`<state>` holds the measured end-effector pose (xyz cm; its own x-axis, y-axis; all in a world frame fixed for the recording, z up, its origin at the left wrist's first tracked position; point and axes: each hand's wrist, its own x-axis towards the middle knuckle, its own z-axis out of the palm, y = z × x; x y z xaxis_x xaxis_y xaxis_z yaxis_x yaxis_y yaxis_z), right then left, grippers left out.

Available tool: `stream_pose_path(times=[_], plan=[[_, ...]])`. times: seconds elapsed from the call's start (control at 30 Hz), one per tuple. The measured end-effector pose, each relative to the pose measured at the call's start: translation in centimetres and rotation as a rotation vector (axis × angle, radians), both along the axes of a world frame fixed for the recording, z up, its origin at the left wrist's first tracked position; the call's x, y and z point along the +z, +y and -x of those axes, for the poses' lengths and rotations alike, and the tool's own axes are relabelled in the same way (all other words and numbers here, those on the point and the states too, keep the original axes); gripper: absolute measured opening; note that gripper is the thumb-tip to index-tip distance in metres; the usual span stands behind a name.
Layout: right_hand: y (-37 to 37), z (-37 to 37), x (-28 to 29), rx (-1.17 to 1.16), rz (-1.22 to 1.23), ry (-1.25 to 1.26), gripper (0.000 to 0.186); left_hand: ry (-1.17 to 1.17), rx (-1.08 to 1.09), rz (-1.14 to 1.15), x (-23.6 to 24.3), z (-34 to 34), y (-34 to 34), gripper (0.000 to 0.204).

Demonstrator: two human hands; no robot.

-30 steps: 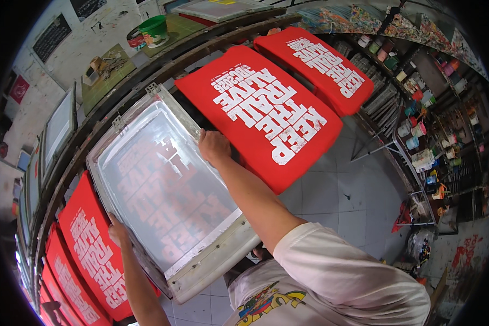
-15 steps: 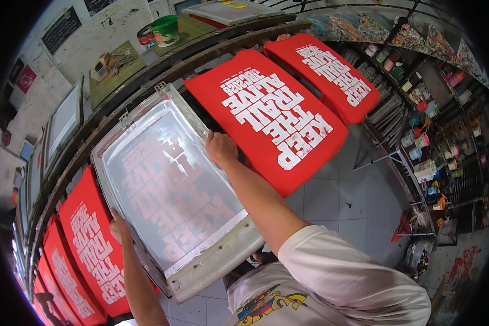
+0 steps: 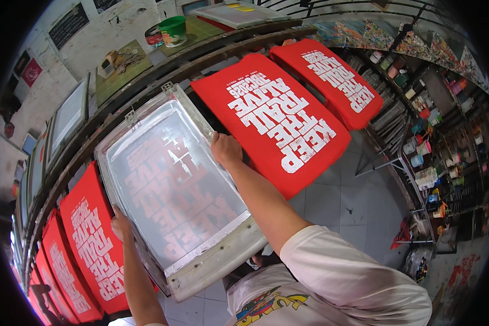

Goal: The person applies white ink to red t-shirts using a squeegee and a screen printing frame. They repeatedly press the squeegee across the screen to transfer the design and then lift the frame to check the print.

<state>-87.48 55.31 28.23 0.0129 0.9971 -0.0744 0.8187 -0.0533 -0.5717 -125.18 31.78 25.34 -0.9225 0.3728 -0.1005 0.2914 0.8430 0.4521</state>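
A silkscreen printing frame (image 3: 209, 259) lies in front of me, tilted to the left, with pale mesh that lets faded white lettering on red show through. My left hand (image 3: 122, 224) is closed around its left side rail. On the opposite rail, higher up, my right hand (image 3: 226, 150) grips the edge with curled fingers. Two metal hinge clamps (image 3: 131, 117) sit at the frame's far end, by the dark rail. Just right of the frame a red shirt (image 3: 277, 179) with white block print lies flat; another printed red shirt (image 3: 87, 244) is at its left.
More red printed shirts (image 3: 331, 81) line the long rail (image 3: 201, 68) on both sides. Beyond it stand a green bucket (image 3: 173, 31) and a leaning screen (image 3: 68, 122). Shelves with several paint pots (image 3: 426, 146) fill the right, above a tiled floor (image 3: 331, 201).
The whole view has shifted slightly right and down. Both hands keep the same hold on the printing frame, which stays in place among the shirts.
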Motion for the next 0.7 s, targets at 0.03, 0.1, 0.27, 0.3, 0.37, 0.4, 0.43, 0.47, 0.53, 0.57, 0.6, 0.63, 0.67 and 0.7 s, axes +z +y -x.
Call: stream_pose_path(times=[0.03,0.1,0.27,0.3,0.37,0.4,0.43,0.47,0.53,0.57,0.6,0.63,0.67,0.7], plan=[[0.1,-0.1,-0.2,-0.003,-0.008,-0.007,0.056,0.006,-0.003,-0.004,0.3,-0.4,0.1,0.093],[0.6,-0.3,-1.0,-0.008,-0.041,-0.026,0.056,0.02,-0.001,-0.012,1.1,-1.3,0.4,0.092],[0.2,0.1,-0.3,-0.011,-0.032,-0.028,0.059,0.003,0.063,-0.045,2.0,-2.5,0.4,0.09],[0.2,0.0,-0.2,-0.013,-0.039,-0.031,0.06,0.009,0.052,-0.038,2.0,-2.3,0.5,0.09],[0.4,0.1,-0.5,0.005,-0.024,-0.029,0.062,0.021,0.044,-0.038,1.5,-1.6,0.3,0.088],[0.7,-0.1,-0.6,0.016,-0.003,-0.033,0.065,0.02,0.037,-0.048,1.6,-1.7,0.3,0.088],[0.8,-0.1,-0.7,0.008,-0.012,-0.023,0.065,0.023,0.045,-0.059,2.0,-2.2,0.5,0.087],[0.8,-0.2,-0.8,-0.001,-0.017,-0.015,0.065,0.024,0.052,-0.066,2.3,-2.6,0.6,0.087],[0.8,0.2,-1.3,0.02,-0.047,-0.035,0.066,0.005,0.061,-0.048,1.7,-1.5,0.1,0.086],[1.0,0.4,-1.6,0.018,-0.068,-0.048,0.064,-0.003,0.07,-0.038,1.6,-1.4,0.1,0.086],[1.1,0.3,-1.9,0.013,-0.091,-0.064,0.062,-0.013,0.074,-0.029,1.5,-1.4,0.2,0.086],[0.8,0.5,-1.9,-0.006,-0.089,-0.043,0.062,-0.012,0.078,-0.023,1.3,-1.1,0.0,0.086],[0.8,0.4,-1.9,0.014,-0.081,-0.049,0.062,-0.012,0.076,-0.022,1.1,-1.0,-0.1,0.086],[1.0,0.2,-1.9,0.028,-0.078,-0.056,0.062,-0.024,0.079,-0.029,1.1,-1.2,0.1,0.086]])
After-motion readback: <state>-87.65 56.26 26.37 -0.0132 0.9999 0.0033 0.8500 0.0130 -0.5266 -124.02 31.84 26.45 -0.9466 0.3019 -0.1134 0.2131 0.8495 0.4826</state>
